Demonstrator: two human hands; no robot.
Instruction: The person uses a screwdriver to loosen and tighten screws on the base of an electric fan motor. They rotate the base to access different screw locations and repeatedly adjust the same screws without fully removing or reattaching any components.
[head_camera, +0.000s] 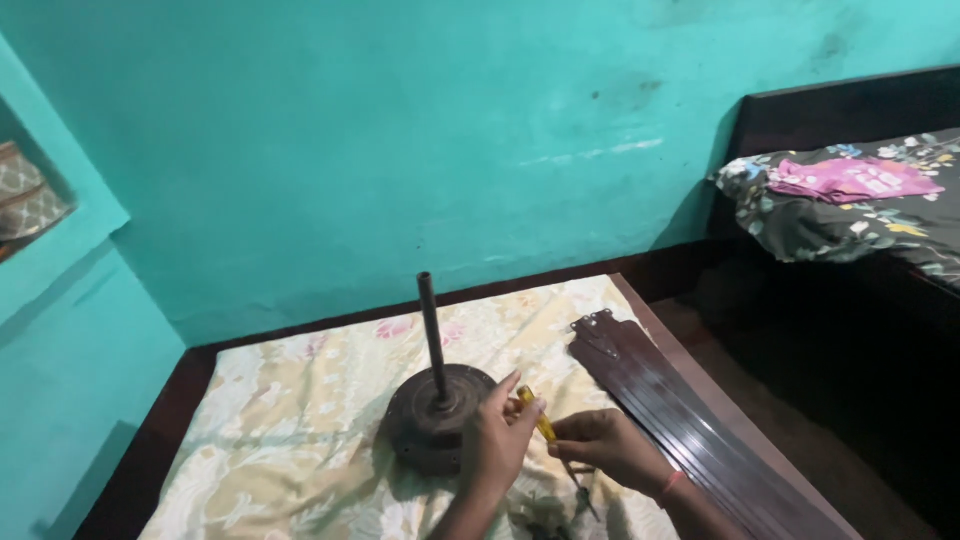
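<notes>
Bed with a pale yellow floral sheet (300, 420), dark wooden frame, against a turquoise wall: carries everything I am working on.

Stack of long dark brown metal fan blades (680, 410): lies along the right edge of the bed, long axis running from far-left to near-right, mounting brackets at the far end. The blades are off the motor; as far as I can judge, either taking apart is well along or fitting has not begun.

Round dark brown ceiling-fan motor housing (432, 420): sits flat at the middle of the sheet, just left of my hands. Its thin dark downrod (431, 340) stands almost upright, leaning slightly far-left, long axis vertical.

My left hand (497, 440): rests against the right rim of the motor housing, fingers curled around the upper end of the screwdriver.

My right hand (605, 445): just right of the left, fingers closed on the screwdriver lower down the handle; pink band at the wrist.

Yellow-handled screwdriver (540, 425): held between both hands, beside the housing. Long axis runs from far-left to near-right, handle end toward the motor, metal shaft pointing down toward the near edge of the sheet. Its tip touches no screw that I can see.
</notes>
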